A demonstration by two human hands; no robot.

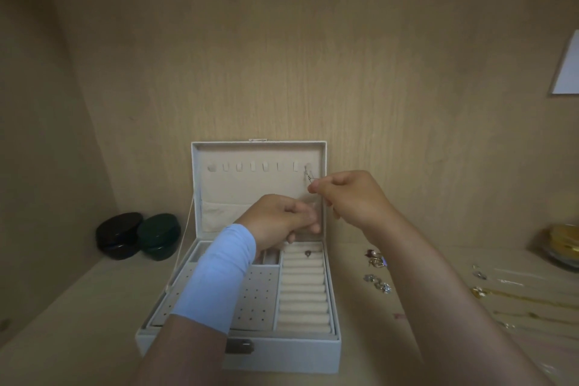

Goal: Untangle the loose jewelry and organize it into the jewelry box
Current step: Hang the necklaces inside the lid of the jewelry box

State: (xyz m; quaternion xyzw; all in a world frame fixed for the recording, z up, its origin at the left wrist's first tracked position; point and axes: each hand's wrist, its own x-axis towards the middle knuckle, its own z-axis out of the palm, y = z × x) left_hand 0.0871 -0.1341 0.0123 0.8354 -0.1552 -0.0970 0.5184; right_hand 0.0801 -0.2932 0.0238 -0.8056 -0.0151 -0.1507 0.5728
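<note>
Nearest to the camera are two forearms, the left one with a pale blue fabric sleeve (216, 276) around it, reaching over the open white rectangular jewelry box (266, 351) that stands on the light wooden shelf (78, 307). Right hand (347, 197) is closed in a pinch on a thin silver chain with a small clasp (309, 178), just at the rightmost of the small hooks (308, 166) in the upright cream lid (257, 182). Left hand (282, 218) is curled in front of the lid's pocket, lower and to the left; it seems to hold the hanging part of the same chain, but I cannot tell this surely because the chain is too fine.

The step in hand looks like hanging the necklace on the hook. To do it well, the right fingers should keep the pinch close to the clasp, and the left hand should give a little slack, so the chain does not pull away from the hook. After this the tail can go down into the pocket without twisting.

One small ring (308, 253) sits in the far cream ring rolls. To the right of the box, loose earrings (377, 273) and gold chains (517, 301) wait on the shelf. Two dark round jars (138, 236) stand at far left
</note>
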